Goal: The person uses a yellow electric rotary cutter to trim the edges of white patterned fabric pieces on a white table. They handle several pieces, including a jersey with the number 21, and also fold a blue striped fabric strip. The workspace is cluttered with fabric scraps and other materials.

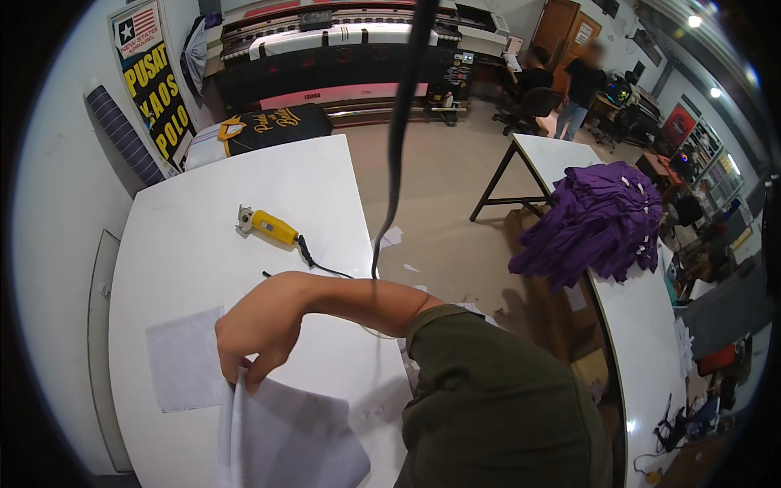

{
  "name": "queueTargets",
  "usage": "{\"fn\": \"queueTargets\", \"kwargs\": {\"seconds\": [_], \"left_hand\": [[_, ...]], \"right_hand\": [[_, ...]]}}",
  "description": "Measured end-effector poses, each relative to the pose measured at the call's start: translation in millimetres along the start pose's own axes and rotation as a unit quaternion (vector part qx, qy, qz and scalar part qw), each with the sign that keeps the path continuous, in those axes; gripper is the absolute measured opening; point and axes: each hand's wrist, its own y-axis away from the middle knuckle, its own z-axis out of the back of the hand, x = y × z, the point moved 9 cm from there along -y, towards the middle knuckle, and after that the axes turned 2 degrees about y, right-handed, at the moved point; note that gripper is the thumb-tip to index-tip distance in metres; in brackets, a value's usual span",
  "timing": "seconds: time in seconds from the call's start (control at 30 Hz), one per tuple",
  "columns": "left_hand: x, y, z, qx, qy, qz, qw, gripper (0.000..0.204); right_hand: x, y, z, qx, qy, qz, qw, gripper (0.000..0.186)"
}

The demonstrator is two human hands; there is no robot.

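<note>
My right hand reaches across from the right, its fingers closed in a pinch on the top edge of a pale grey-white fabric piece. The fabric hangs folded below the fingers, over the white table. Beside it on the left, partly behind the hand, a rectangular pale sheet lies flat; whether it is cloth or paper I cannot tell. Farther off lies a yellow electric fabric cutter with a metal head and a black cord. My left hand is out of view.
A dark cable hangs down in front of the table. Purple garments are heaped on another white table at right. A wide-format printer stands at the back. Scraps litter the floor; two people are far right.
</note>
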Motion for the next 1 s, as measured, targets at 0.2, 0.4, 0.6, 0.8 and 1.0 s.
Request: {"fn": "queueTargets", "kwargs": {"seconds": [0.2,0.4,0.6,0.8,1.0], "left_hand": [[27.6,-30.5,-4.3,0.011,0.060,-0.018,0.998,0.036],[-8.7,-43.9,-23.4,0.055,0.031,-0.076,0.995,0.036],[-15.4,-39.4,-34.8,0.052,0.067,-0.087,0.993,0.038],[-0.4,-55.8,-39.8,0.139,0.036,-0.017,0.989,0.041],[58.8,-76.4,-168.9,0.292,0.106,0.197,0.930,0.051]], "right_hand": [[-8.6,7.7,6.4,-0.062,-0.039,0.027,0.997,0.021],[-6.3,18.0,27.5,-0.130,-0.093,-0.031,0.987,0.017],[-7.6,30.1,29.7,-0.148,-0.017,-0.006,0.989,0.016],[-19.9,0.2,51.7,-0.202,-0.089,0.090,0.971,0.019],[-149.0,-85.7,43.4,-0.117,-0.025,-0.071,0.990,0.025]]}}
